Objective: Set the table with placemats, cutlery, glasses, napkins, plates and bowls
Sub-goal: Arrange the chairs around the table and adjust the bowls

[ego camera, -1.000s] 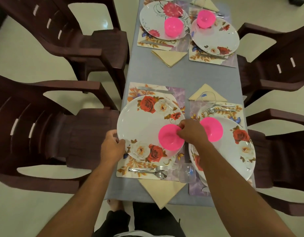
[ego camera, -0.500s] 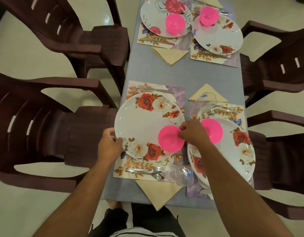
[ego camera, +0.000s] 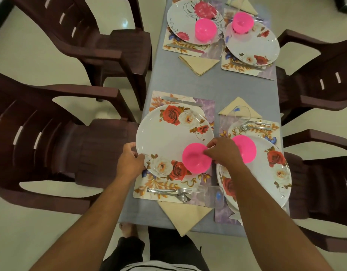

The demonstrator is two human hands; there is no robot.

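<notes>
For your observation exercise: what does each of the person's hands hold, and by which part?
The left hand grips the floral plate by its near-left rim. The right hand pinches the pink bowl on that plate by its right rim.

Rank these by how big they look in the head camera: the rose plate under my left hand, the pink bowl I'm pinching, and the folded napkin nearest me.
1. Rose plate
2. Folded napkin
3. Pink bowl, though it is partly hidden by the right hand
</notes>
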